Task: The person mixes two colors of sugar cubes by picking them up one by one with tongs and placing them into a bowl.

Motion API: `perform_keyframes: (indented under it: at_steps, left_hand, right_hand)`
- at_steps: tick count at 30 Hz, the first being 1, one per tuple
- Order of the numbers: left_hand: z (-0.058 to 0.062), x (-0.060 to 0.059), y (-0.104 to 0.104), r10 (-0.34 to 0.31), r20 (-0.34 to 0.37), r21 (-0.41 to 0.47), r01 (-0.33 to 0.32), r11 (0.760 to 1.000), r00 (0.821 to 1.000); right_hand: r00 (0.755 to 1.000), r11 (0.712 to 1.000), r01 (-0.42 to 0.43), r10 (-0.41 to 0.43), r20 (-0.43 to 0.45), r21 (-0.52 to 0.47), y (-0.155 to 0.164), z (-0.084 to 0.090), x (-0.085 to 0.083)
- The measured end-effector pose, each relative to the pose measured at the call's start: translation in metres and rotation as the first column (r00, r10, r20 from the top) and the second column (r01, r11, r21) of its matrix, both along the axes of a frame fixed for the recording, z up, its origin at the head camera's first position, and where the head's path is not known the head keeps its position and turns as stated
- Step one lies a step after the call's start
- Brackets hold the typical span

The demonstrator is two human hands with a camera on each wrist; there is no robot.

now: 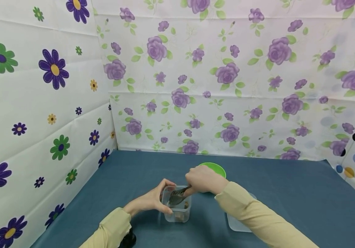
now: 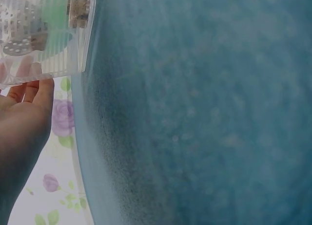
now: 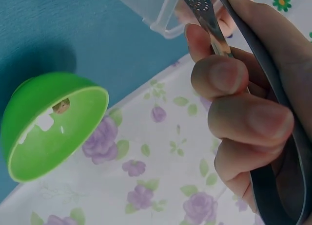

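My left hand (image 1: 146, 202) grips a clear plastic container (image 1: 181, 217) by its side, thumb at the near edge and fingers round the far side. A small brown piece (image 1: 186, 205) lies inside it; in the left wrist view a brown piece (image 2: 79, 12) shows through the ribbed wall. My right hand (image 1: 203, 178) holds metal tongs (image 1: 177, 197), their perforated tips down inside the container. In the right wrist view the fingers curl round the tongs' arms (image 3: 251, 45). Whether the tips pinch a piece, I cannot tell.
Behind my right hand stands a green bowl (image 1: 215, 167); white pieces (image 3: 45, 121) and a brown piece (image 3: 62, 106) lie in it. A flat clear lid (image 1: 237, 225) rests on the blue tabletop (image 1: 289, 199), partly under the right sleeve. Flowered sheets (image 1: 202, 79) hang behind.
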State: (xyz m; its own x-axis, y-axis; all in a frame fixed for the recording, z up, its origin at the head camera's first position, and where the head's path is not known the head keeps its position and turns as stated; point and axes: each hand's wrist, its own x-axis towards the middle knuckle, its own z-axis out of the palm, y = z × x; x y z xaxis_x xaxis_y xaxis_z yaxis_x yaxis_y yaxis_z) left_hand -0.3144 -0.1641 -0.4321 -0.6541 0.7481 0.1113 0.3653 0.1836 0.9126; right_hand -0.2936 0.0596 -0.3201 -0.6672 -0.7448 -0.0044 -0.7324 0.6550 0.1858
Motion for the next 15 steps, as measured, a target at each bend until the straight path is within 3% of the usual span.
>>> perform_keyframes:
  at_steps: [8,15]
  left_hand:
    - [0.0,0.0,0.001,0.031,-0.017,-0.01,-0.031,0.999,0.999]
    - [-0.001,0.0,0.0,0.073,-0.025,-0.019,-0.073,0.997,0.997]
  right_hand:
    - [1.0,0.996,-0.027,0.027,-0.001,-0.082,0.019,0.01,0.003]
    - [0.998,0.987,-0.031,0.04,0.054,-0.159,0.034,0.011,0.002]
